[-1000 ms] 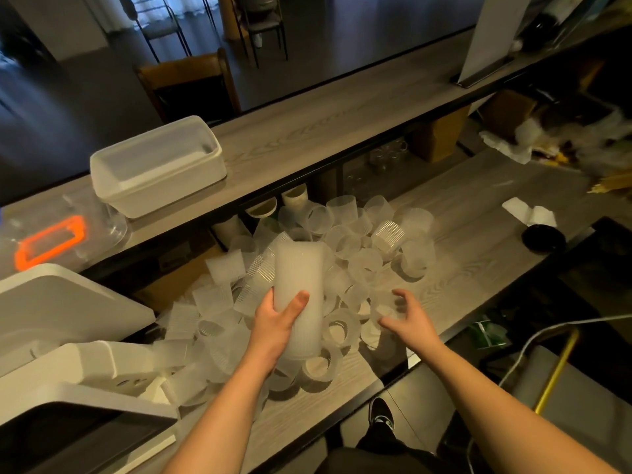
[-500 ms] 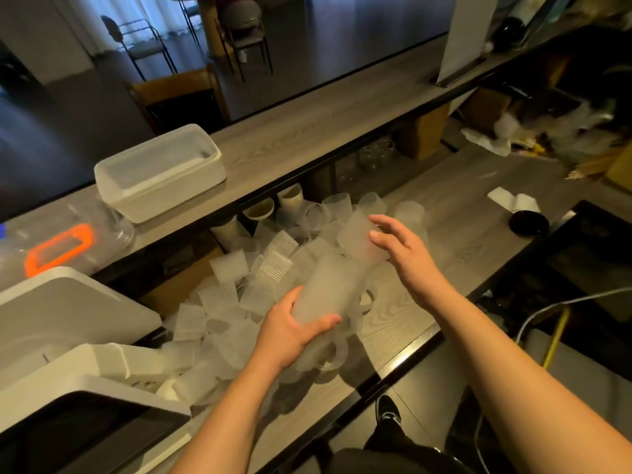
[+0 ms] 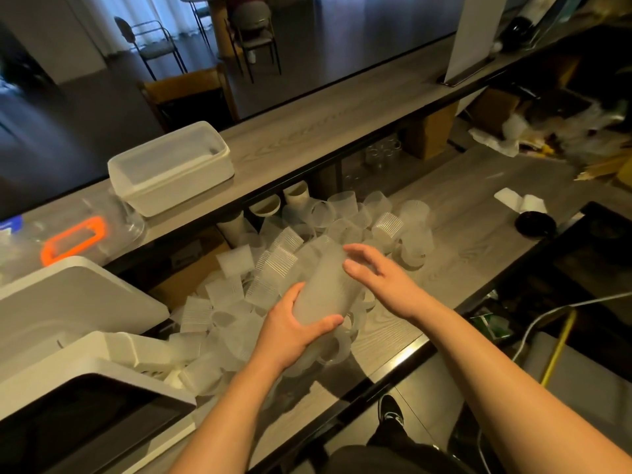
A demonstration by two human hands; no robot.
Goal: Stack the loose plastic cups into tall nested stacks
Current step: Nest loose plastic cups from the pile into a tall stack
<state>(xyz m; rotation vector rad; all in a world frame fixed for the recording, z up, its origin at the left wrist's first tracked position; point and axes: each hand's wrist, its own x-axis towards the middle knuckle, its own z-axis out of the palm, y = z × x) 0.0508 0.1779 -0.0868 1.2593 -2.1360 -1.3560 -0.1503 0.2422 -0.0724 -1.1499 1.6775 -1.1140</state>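
My left hand (image 3: 294, 328) grips the lower end of a frosted nested cup stack (image 3: 325, 285), which leans up and to the right over the counter. My right hand (image 3: 379, 278) hovers beside the stack's upper end with fingers spread and relaxed, holding nothing. Several loose translucent plastic cups (image 3: 386, 227) lie scattered in a pile on the grey wooden counter (image 3: 472, 241), behind, under and to the left of the stack. Some cups are ribbed (image 3: 273, 275), others smooth.
A white tub (image 3: 171, 165) and a clear container with an orange handle (image 3: 73, 237) sit on the upper shelf. White machines (image 3: 68, 336) stand at the left. A black round lid (image 3: 535, 224) and white paper lie at right. The counter's front edge (image 3: 393, 367) is near my body.
The stack went from upright to leaning right. My right hand came up from the pile with a cup, brought it to the stack's top, and now hovers there with nothing in it.
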